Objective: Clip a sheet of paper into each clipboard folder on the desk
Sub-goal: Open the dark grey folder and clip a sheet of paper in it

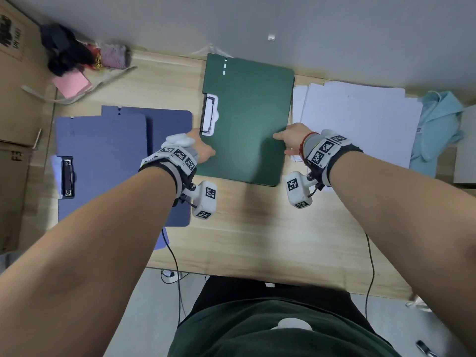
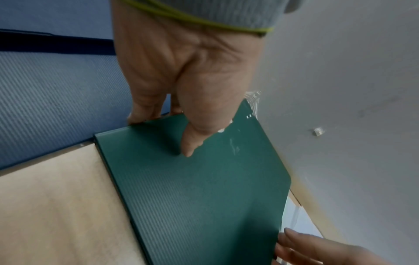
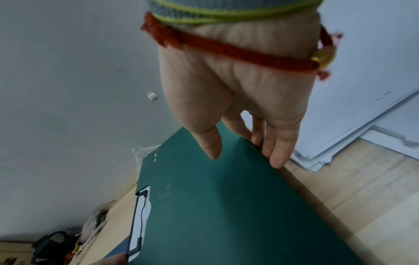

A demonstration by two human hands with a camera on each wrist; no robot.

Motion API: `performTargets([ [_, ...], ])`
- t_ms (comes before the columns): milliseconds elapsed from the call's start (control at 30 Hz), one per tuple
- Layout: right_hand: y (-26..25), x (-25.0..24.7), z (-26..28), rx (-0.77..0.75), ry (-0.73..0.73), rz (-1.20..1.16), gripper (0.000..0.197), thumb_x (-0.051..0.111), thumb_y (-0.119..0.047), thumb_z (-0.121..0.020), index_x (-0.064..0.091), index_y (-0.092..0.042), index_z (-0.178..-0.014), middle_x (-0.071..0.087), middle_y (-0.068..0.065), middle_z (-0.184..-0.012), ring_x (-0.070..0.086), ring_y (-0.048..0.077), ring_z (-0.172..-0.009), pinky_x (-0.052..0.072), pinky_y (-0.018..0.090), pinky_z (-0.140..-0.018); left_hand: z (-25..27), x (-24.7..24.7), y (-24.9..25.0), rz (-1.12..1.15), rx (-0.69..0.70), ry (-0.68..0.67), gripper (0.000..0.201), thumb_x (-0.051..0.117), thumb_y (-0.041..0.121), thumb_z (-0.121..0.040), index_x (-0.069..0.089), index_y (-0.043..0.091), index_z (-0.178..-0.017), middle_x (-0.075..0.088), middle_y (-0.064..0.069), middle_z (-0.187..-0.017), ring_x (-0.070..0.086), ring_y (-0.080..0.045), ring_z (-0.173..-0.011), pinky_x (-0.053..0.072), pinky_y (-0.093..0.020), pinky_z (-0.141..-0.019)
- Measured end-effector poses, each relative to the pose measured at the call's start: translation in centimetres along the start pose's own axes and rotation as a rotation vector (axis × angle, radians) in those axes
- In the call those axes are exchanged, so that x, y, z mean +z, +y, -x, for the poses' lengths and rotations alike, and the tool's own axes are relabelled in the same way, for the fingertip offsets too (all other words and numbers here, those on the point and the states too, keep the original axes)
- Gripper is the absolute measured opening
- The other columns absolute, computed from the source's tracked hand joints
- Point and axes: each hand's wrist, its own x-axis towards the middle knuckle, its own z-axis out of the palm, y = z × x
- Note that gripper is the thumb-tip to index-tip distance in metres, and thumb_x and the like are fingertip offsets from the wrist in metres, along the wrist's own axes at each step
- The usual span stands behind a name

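A closed green clipboard folder (image 1: 247, 119) lies in the middle of the desk, its white and black clip (image 1: 210, 115) on the left edge. My left hand (image 1: 206, 148) pinches its left edge just below the clip, thumb on the cover (image 2: 204, 197) and fingers underneath. My right hand (image 1: 280, 144) grips the right edge, thumb on top (image 3: 215, 206) and fingers along the side. A shadow shows under the folder's near edge. Blue folders (image 1: 103, 161) with a black clip (image 1: 67, 176) lie to the left. A stack of white paper (image 1: 360, 119) lies to the right.
Cardboard boxes (image 1: 15, 124) stand along the left. A pink pad (image 1: 72, 83) and dark clutter (image 1: 67, 52) sit at the back left. A light blue cloth (image 1: 438, 124) lies beyond the paper. The wall (image 1: 257, 21) rises right behind the desk.
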Motion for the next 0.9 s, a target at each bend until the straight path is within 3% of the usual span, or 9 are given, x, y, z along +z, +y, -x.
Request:
performTargets([
  [67, -0.8, -0.4, 1.4, 0.010, 0.079, -0.010, 0.042, 0.063, -0.016, -0.088, 0.054, -0.006, -0.128, 0.058, 0.013, -0.109, 0.063, 0.034, -0.108, 0.054, 0.038, -0.091, 0.8, -0.2, -0.1, 0.044, 0.040, 0.001, 0.082, 0.072, 0.041, -0.079, 0.031, 0.023, -0.147, 0.053, -0.006, -0.138, 0.056, -0.033, -0.119, 0.047, -0.043, -0.101],
  [133, -1.7, -0.5, 2.5, -0.030, 0.153, -0.061, 0.045, 0.061, -0.017, -0.088, 0.052, -0.002, -0.129, 0.058, 0.014, -0.112, 0.062, 0.032, -0.106, 0.052, 0.036, -0.091, 1.3, -0.7, 0.1, 0.117, 0.061, 0.049, 0.084, 0.072, 0.038, -0.081, 0.027, 0.019, -0.150, 0.049, -0.007, -0.144, 0.053, -0.032, -0.125, 0.044, -0.041, -0.103],
  [200, -2.8, -0.1, 3.6, -0.094, 0.184, -0.120, 0.044, 0.059, -0.014, -0.089, 0.052, 0.000, -0.131, 0.061, 0.020, -0.117, 0.063, 0.028, -0.099, 0.052, 0.044, -0.095, 2.1, -1.4, -0.1, 0.189, 0.078, 0.136, 0.081, 0.073, 0.033, -0.080, 0.032, 0.018, -0.148, 0.049, -0.008, -0.143, 0.055, -0.031, -0.121, 0.046, -0.039, -0.101],
  [333, -5.9, 3.0, 6.1, -0.163, 0.036, -0.207, 0.020, 0.059, -0.013, -0.091, 0.064, -0.008, -0.110, 0.063, 0.009, -0.090, 0.061, 0.017, -0.069, 0.056, 0.036, -0.084, 3.5, -2.4, -3.2, 0.177, -0.048, 0.254, 0.080, 0.072, 0.033, -0.074, 0.037, 0.023, -0.145, 0.041, -0.007, -0.144, 0.057, -0.033, -0.115, 0.048, -0.039, -0.097],
  [433, -7.1, 7.1, 7.5, -0.199, -0.090, -0.181, 0.024, 0.057, -0.013, -0.094, 0.063, -0.004, -0.115, 0.064, 0.006, -0.086, 0.061, 0.016, -0.068, 0.056, 0.029, -0.077, 5.1, -2.4, -7.4, 0.125, -0.213, 0.283, 0.075, 0.072, 0.030, -0.079, 0.036, 0.020, -0.143, 0.039, -0.007, -0.144, 0.051, -0.033, -0.120, 0.044, -0.040, -0.099],
  [500, -7.4, 10.0, 8.4, -0.196, -0.165, -0.159, 0.023, 0.057, -0.014, -0.095, 0.061, -0.005, -0.115, 0.065, 0.008, -0.094, 0.064, 0.018, -0.076, 0.056, 0.028, -0.078, 6.5, -2.0, -10.6, 0.076, -0.295, 0.274, 0.072, 0.071, 0.035, -0.081, 0.036, 0.017, -0.141, 0.039, -0.007, -0.144, 0.049, -0.034, -0.121, 0.043, -0.040, -0.095],
  [633, -7.1, 15.5, 9.3, -0.173, -0.291, -0.143, 0.023, 0.055, -0.013, -0.095, 0.060, -0.001, -0.114, 0.055, 0.007, -0.089, 0.054, 0.016, -0.069, 0.048, 0.021, -0.065, 8.4, 0.0, -16.9, 0.018, -0.355, 0.157, 0.097, 0.071, 0.061, -0.073, 0.026, 0.015, -0.147, 0.030, -0.010, -0.151, 0.044, -0.038, -0.128, 0.045, -0.048, -0.098],
  [767, -7.2, 20.5, 9.8, -0.167, -0.341, -0.105, 0.027, 0.058, -0.020, -0.095, 0.057, -0.009, -0.120, 0.057, 0.007, -0.106, 0.059, 0.021, -0.091, 0.053, 0.032, -0.084, 10.1, 2.5, -19.7, -0.039, -0.273, 0.118, 0.101, 0.075, 0.062, -0.069, 0.027, 0.015, -0.145, 0.028, -0.006, -0.152, 0.043, -0.034, -0.130, 0.042, -0.046, -0.096],
  [900, -7.4, 23.4, 9.9, -0.102, -0.377, -0.172, 0.017, 0.061, -0.025, -0.094, 0.053, -0.017, -0.107, 0.055, 0.006, -0.110, 0.056, 0.023, -0.098, 0.050, 0.040, -0.095, 11.5, 2.9, -18.9, -0.020, -0.169, 0.096, 0.093, 0.073, 0.063, -0.071, 0.032, 0.018, -0.141, 0.053, -0.002, -0.132, 0.058, -0.029, -0.110, 0.040, -0.036, -0.078],
])
